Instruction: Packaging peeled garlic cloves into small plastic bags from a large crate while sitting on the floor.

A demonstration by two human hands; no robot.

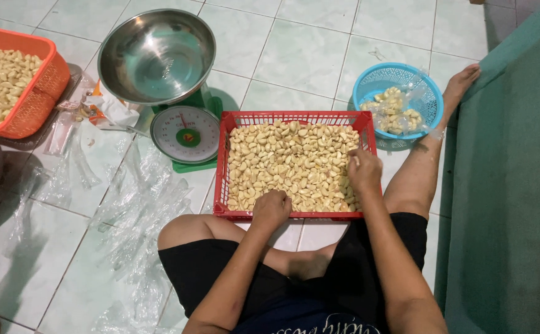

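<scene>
Garlic cloves (291, 164) fill the red basket (294, 117) at frame centre, on the floor. Cloves appear light, hard, smooth and loose; best taken by the handful. Left hand (271, 210) rests clenched on the pile; right hand (364, 170) likewise, contents hidden.

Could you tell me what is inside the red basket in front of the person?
The red basket is filled with pale peeled garlic cloves. The left hand and right hand rest on them, covering some; the basket's bottom is hidden.
</scene>
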